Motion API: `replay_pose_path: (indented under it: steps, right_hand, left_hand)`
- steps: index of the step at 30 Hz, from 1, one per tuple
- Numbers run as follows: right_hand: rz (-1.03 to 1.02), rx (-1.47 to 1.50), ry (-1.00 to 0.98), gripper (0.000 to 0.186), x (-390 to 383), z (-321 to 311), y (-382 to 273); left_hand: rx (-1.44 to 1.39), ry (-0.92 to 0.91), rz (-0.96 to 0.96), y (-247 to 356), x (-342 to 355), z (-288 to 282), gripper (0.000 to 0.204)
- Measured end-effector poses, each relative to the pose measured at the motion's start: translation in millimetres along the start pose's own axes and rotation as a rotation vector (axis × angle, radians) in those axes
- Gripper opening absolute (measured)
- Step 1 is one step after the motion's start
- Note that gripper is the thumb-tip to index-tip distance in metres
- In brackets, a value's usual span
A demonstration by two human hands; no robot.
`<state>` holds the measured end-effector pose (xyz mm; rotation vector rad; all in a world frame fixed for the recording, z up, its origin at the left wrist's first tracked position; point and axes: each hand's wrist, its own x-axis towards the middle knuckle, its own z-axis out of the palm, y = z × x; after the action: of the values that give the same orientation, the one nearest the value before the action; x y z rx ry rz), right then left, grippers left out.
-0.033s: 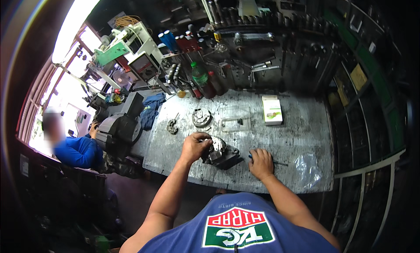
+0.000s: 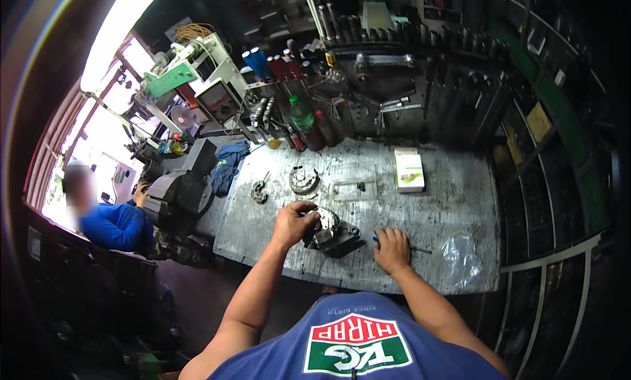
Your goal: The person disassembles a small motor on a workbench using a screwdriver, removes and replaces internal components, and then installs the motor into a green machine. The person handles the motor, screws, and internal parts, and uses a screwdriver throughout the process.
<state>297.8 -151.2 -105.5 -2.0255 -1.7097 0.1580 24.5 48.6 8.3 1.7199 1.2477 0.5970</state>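
A round, finned metal housing that looks like an alternator (image 2: 324,230) lies near the bench's front edge. My left hand (image 2: 293,223) is at its upper left side, thumb and fingers pinched together against it. Whatever small piece may be between those fingertips is hidden. To the right, my right hand (image 2: 393,250) rests on the bench, closed over a screwdriver (image 2: 421,250). Its blue end shows at the thumb side and its thin dark shaft sticks out to the right. Behind the housing lie a round metal end piece (image 2: 303,179) and a smaller curved part (image 2: 259,192).
On the metal-topped bench (image 2: 453,206) are a clear plastic tray (image 2: 353,190), a white box (image 2: 409,172) and a crumpled clear bag (image 2: 461,259). Bottles (image 2: 302,114), a blue cloth (image 2: 227,164) and hanging tools line the back. A co-worker (image 2: 115,223) in blue works at left.
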Motion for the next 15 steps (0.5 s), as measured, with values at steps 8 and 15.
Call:
replay_pose_path:
  steps: [8, 15]
  right_hand:
    - [-0.035, -0.048, 0.077, 0.047, 4, 1, -2]
    - [-0.030, -0.060, 0.076, 0.046, 7, 5, -2]
  left_hand:
    - [0.143, -0.023, 0.313, 0, 1, -3, 0.021]
    - [0.146, 0.073, 0.196, -1, 4, 10, 0.027]
